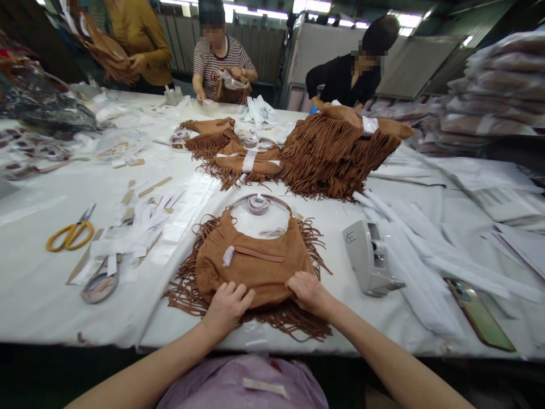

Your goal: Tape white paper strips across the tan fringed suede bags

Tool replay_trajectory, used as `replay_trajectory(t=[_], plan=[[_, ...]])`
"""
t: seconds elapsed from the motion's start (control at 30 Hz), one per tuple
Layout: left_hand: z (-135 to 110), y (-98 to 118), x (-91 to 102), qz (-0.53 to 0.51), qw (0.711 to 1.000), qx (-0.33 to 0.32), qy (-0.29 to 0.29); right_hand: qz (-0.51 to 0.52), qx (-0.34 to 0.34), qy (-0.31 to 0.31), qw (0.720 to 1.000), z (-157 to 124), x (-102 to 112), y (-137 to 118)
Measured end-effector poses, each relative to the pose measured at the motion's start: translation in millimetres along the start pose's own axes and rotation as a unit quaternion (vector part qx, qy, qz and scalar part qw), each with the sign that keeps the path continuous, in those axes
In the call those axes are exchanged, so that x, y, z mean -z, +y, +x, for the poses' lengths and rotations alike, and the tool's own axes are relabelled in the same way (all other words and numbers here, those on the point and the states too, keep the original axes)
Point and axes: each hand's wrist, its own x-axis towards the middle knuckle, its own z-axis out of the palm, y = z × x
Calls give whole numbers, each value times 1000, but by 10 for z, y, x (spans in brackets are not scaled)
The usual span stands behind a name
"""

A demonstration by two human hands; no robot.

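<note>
A brown suede fringed bag (251, 262) lies flat on the white table (38, 289) in front of me, zip side up, its strap looped toward the far side. My left hand (227, 307) rests on the bag's near lower edge, fingers curled down onto the suede. My right hand (310, 292) grips the near right edge of the same bag, fingers bent over it. Fringe (289, 324) spreads out under both hands.
Yellow-handled scissors (71, 234) and white paper strips (131, 236) lie left. A grey tape dispenser (371, 258) and a phone (479, 313) sit right. More fringed bags (340, 150) pile up mid-table. Three people work at the far side. Wrapped bags (498, 85) are stacked at right.
</note>
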Motion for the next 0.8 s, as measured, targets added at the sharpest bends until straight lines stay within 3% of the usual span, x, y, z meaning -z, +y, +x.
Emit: replay_trajectory(t=[0.07, 0.13, 0.27, 0.47, 0.67, 0.8], plan=[[23, -15, 14, -4, 1000, 8, -17, 1, -16, 44, 999, -72, -46, 31], [45, -18, 31, -12, 999, 19, -24, 30, -35, 50, 998, -129, -19, 41], [68, 15, 74, -26, 999, 29, -28, 78, -52, 31, 995, -159, 135, -101], [72, 14, 208, -31, 999, 9, -34, 47, -39, -42, 997, 50, 196, -485], [-150, -408, 347, -63, 994, 90, -29, 49, -84, -75, 992, 158, 215, -521], [-280, -672, 222, -99, 992, 66, -32, 53, -98, -69, 991, 83, 101, -446]])
